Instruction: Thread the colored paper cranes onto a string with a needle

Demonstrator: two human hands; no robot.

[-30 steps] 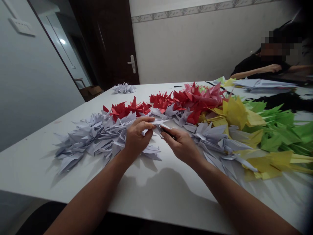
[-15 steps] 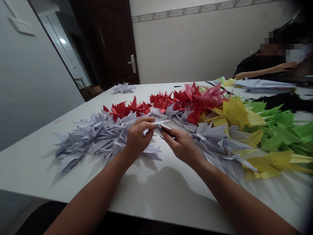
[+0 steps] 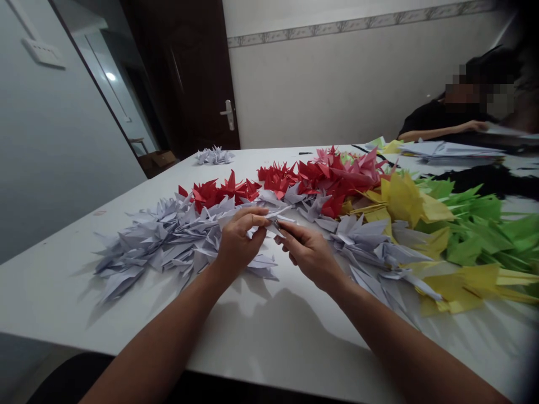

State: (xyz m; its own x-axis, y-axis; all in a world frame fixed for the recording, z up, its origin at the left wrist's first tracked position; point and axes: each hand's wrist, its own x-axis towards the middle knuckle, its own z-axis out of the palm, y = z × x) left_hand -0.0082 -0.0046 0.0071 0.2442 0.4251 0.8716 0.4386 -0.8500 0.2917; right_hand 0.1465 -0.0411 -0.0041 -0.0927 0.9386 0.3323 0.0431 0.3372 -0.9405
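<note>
Both of my hands meet over the white table (image 3: pixel 261 336) and pinch one small folded white paper piece (image 3: pixel 274 220). My left hand (image 3: pixel 238 241) grips it from the left with fingers curled. My right hand (image 3: pixel 309 252) holds its right end between thumb and fingers. A heap of folded white paper shapes (image 3: pixel 160 241) lies just left of my left hand. More white folded shapes (image 3: pixel 370 247) spread out to the right of my right hand.
Red folded shapes (image 3: pixel 320 177) lie behind my hands, with yellow shapes (image 3: pixel 404 196) and green shapes (image 3: pixel 484 224) to the right. A small white pile (image 3: pixel 214 155) sits at the far edge. Another person (image 3: pixel 446 120) sits at the far right by stacked paper (image 3: pixel 446 148). A dark door (image 3: pixel 197 78) stands behind.
My hands stay closed on the white paper piece, with only slight finger movement. The view has tilted a little, and the other person's arm has shifted.
</note>
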